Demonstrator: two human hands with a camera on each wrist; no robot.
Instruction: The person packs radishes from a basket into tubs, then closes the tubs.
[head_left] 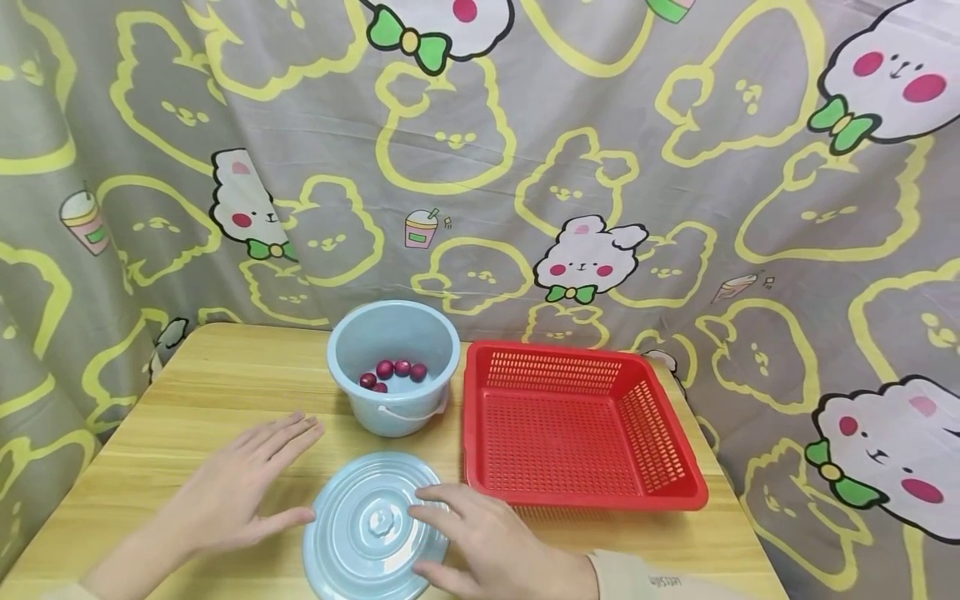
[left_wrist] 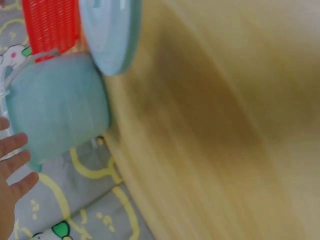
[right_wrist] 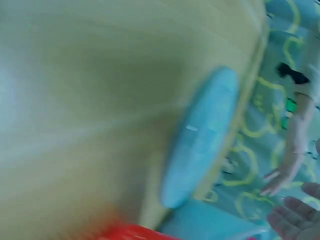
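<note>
A round light-blue lid (head_left: pixel 348 533) with a small centre knob lies on the table in front of me. At its left side my left hand (head_left: pixel 243 483) is held with fingers straight and thumb spread, gripping nothing. My right hand (head_left: pixel 498 542) overlaps the lid's right edge in the head view, its fingers loosely bent and apart, with nothing held. Behind the lid stands a light-blue bucket (head_left: pixel 393 414), its handle lowered at the front. Several small dark-red balls (head_left: pixel 385 369) lie at the bottom of the bucket.
A red rectangular plastic basket (head_left: pixel 555 442) with perforated walls sits to the right of the bucket. The wooden table (head_left: pixel 225 367) ends at a patterned grey curtain (head_left: pixel 480 167) behind the bucket and basket.
</note>
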